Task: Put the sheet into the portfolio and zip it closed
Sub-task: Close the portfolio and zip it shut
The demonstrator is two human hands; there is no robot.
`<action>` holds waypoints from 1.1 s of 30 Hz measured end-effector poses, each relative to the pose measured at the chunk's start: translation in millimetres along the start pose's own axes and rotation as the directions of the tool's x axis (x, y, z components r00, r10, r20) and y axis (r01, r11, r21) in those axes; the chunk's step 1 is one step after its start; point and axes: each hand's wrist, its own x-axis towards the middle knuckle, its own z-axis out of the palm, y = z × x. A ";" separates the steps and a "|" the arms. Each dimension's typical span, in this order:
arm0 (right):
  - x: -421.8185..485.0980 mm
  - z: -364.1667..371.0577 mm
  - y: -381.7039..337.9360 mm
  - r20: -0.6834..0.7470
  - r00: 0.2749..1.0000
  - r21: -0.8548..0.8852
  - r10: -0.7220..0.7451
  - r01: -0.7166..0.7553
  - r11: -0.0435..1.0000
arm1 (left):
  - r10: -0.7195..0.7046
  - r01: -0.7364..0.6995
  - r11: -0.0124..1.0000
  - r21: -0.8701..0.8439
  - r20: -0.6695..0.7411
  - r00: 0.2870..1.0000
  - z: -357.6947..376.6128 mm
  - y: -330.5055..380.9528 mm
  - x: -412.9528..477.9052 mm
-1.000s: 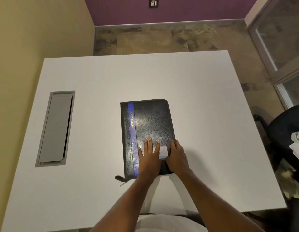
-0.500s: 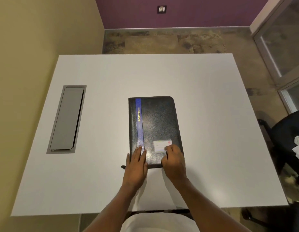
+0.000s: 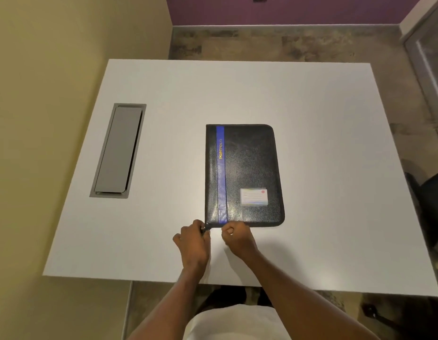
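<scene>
The black portfolio [image 3: 247,175] lies flat and closed on the white surface [image 3: 323,143], a little toward the near edge, its spine side to the left. A blue stripe [image 3: 221,173] runs its length with "PORTFOLIO" in gold lettering, and a clear card pocket [image 3: 253,197] sits at its near right corner. No sheet is in sight. At the near left corner a black zipper tab [image 3: 206,228] sticks out. The left hand [image 3: 192,241] is closed with its fingertips pinched on that tab. The right hand [image 3: 237,238] is curled into a loose fist touching the near edge of the portfolio just beside the stripe; what it grips I cannot tell. Well to the left, a grey cable hatch [image 3: 118,150] is set into the surface.
</scene>
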 end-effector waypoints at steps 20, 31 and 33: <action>-7.7 38.9 6.6 -0.031 0.998 0.031 0.057 -0.056 0.998 | -0.041 0.124 0.876 -0.465 0.186 0.982 -15.5 -5.6 1.1; -8.2 48.9 9.5 -0.115 0.992 0.008 0.059 -0.058 0.998 | 0.045 0.062 0.892 -0.449 0.225 0.973 -18.9 -10.9 8.2; -9.5 52.0 7.7 -0.097 0.994 0.092 0.043 -0.034 0.995 | 0.049 0.059 0.895 -0.442 0.229 0.972 -18.0 -12.3 8.3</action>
